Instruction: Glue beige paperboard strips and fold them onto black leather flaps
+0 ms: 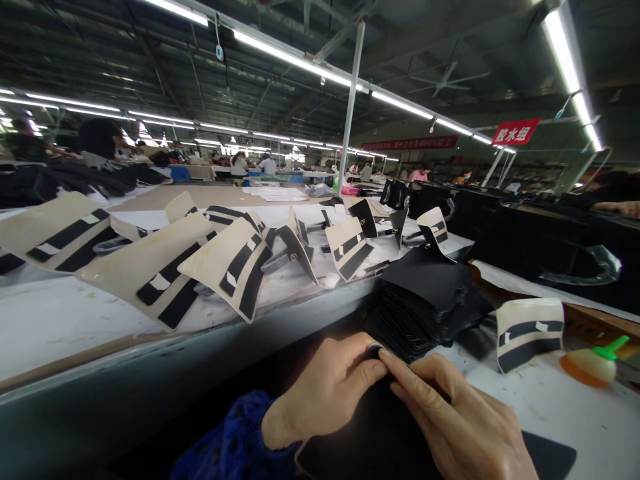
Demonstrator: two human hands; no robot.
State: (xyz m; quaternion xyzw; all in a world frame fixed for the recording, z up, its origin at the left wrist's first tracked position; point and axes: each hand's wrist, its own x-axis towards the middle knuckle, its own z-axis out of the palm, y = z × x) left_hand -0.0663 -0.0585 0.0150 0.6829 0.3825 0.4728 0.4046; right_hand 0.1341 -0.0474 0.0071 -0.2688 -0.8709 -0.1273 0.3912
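A black leather-like panel (370,433) lies low in front of me, its lower part running out of view. My left hand (325,387) pinches its top edge between thumb and forefinger, where a small dark curved bit shows. Touching that same spot, the fingers of my right hand (457,417) press together on the edge; what lies beneath them is hidden. Just beyond both hands rises a stack of black panels (425,287). To the right stands a bent panel with a beige back and black strips (530,333).
A round bottle (593,367) with a green nozzle and amber liquid sits at the right. Several beige-backed panels (230,267) stand bent along the white-covered bench (60,320). Black bags (560,240) line the far right. Other people work in the background.
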